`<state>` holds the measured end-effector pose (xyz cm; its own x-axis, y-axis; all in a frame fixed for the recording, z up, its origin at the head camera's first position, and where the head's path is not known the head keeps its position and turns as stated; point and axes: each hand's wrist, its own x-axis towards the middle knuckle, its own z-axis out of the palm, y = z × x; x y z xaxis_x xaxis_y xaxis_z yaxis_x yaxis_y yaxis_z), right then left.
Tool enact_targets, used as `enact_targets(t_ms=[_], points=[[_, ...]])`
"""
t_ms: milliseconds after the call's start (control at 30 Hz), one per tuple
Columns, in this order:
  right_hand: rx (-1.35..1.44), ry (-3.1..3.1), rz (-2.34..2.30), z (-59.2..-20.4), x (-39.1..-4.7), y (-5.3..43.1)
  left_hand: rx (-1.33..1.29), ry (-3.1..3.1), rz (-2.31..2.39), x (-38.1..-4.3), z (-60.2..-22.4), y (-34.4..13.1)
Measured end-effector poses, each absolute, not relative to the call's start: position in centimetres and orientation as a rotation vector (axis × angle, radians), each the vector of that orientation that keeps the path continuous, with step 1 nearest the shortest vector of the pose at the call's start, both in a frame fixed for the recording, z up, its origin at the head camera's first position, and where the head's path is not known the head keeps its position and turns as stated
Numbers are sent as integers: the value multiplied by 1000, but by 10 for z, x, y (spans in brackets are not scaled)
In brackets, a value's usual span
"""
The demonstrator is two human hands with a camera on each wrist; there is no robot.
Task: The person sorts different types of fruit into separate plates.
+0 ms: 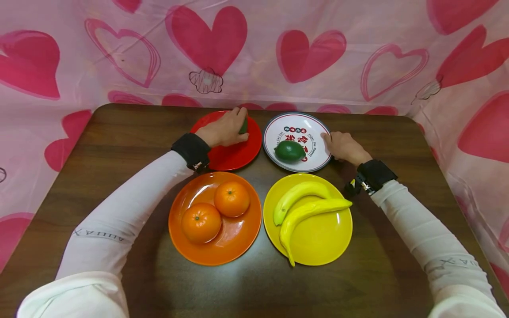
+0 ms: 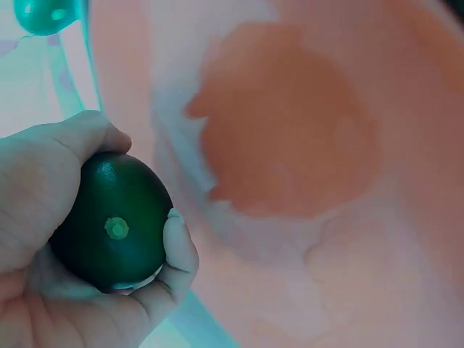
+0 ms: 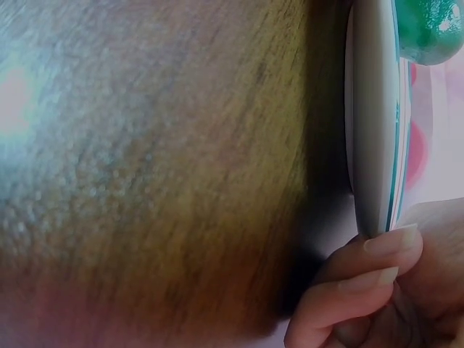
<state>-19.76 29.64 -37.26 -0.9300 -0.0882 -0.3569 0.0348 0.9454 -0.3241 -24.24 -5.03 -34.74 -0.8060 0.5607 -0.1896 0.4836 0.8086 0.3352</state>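
Observation:
A green lime (image 2: 138,196) sits in my left hand (image 1: 226,128), its fingers and thumb curled round it over the red plate (image 1: 232,158). In the head view most of that lime is hidden behind the hand. My right hand (image 1: 343,145) pinches the right rim of the white plate (image 3: 377,130), thumb on top and fingers bent against the edge in the right wrist view. On the white plate, which has red lettering and a dark rim, lies another lime (image 1: 290,151).
Nearer on the brown wooden table (image 1: 246,291), an orange plate (image 1: 238,240) bears two oranges (image 1: 201,223). Right of it, a yellow plate (image 1: 322,240) carries two bananas (image 1: 306,216), one reaching past the rim. A pink heart-printed cloth (image 1: 258,57) hangs behind the table.

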Motion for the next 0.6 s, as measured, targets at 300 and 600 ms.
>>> enact_targets(t_ms=[300,600], points=[[-33,2741,-482,-373,-199,297,1038,2722,505,-241,-319,-27],[-36,2745,-487,-380,-201,292,1214,2704,519,-236,-307,22]])
